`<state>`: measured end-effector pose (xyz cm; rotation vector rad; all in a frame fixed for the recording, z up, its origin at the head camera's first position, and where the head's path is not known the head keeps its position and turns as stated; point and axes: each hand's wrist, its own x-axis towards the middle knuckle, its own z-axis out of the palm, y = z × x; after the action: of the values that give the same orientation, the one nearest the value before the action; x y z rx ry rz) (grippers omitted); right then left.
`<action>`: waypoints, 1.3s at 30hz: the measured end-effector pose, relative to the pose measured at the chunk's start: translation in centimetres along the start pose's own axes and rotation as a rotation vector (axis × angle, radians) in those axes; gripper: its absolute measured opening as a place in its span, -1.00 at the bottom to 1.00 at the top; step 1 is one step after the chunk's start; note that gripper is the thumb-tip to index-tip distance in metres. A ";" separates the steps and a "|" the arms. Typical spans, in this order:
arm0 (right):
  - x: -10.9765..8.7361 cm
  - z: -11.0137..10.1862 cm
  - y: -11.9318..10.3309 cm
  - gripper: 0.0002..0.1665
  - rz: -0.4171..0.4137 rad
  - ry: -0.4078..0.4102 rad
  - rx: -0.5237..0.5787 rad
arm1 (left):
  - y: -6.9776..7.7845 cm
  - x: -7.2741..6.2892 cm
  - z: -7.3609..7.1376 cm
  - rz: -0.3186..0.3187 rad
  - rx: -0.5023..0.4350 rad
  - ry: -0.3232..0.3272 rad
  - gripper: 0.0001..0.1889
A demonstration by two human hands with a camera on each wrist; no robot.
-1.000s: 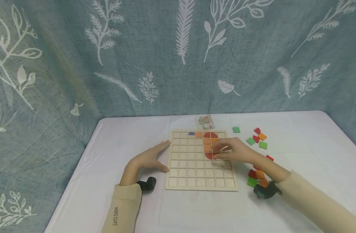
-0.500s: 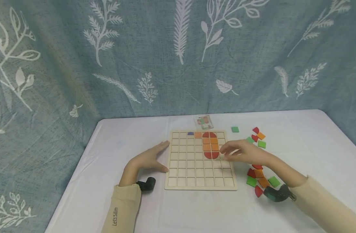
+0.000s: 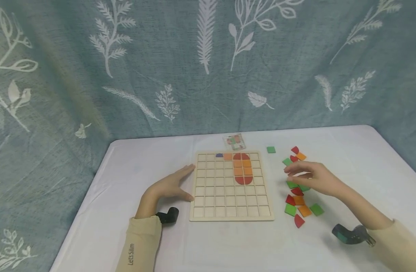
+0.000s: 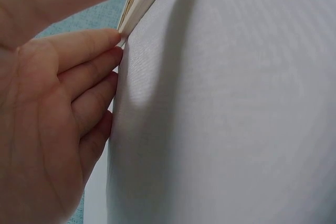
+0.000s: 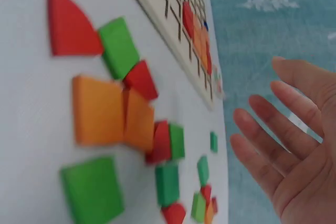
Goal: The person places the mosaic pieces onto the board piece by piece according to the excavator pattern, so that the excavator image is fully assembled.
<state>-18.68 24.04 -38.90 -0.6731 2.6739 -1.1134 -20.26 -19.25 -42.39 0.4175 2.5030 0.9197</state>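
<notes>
A wooden grid board (image 3: 225, 211) lies on the white table. My left hand (image 3: 168, 186) rests at its left edge, index finger and thumb spread along the side; in the left wrist view the fingertips (image 4: 113, 36) meet that edge. Upper right on the grid, red quarter-round tiles (image 3: 243, 180) cap a block of orange square tiles (image 3: 242, 167). Beside it are a paler orange tile (image 3: 227, 156) and a blue half-round tile (image 3: 219, 155). My right hand (image 3: 313, 176) hangs over loose tiles right of the board, fingers relaxed and holding nothing, as the right wrist view confirms.
Loose green tiles (image 3: 290, 209), orange tiles (image 3: 305, 210) and red quarter-round tiles (image 3: 299, 221) are strewn along the board's right. One green square (image 3: 270, 150) lies apart. Behind the board is a small patterned card (image 3: 234, 142). A blue-green curtain (image 3: 180, 68) hangs at the back.
My right hand has let go of a tile at the red and orange block and moved right, off the board, over the loose tiles. The left hand stays at the board's edge.
</notes>
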 end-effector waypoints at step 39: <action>-2.5 1.2 4.4 -0.56 -0.021 0.100 -0.222 | 0.2 -0.3 -0.1 0.017 -0.015 0.005 0.13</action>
<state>-17.60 27.14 -42.91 -0.6999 2.9114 -0.8847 -20.06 -19.24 -42.12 0.4327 2.4994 0.9464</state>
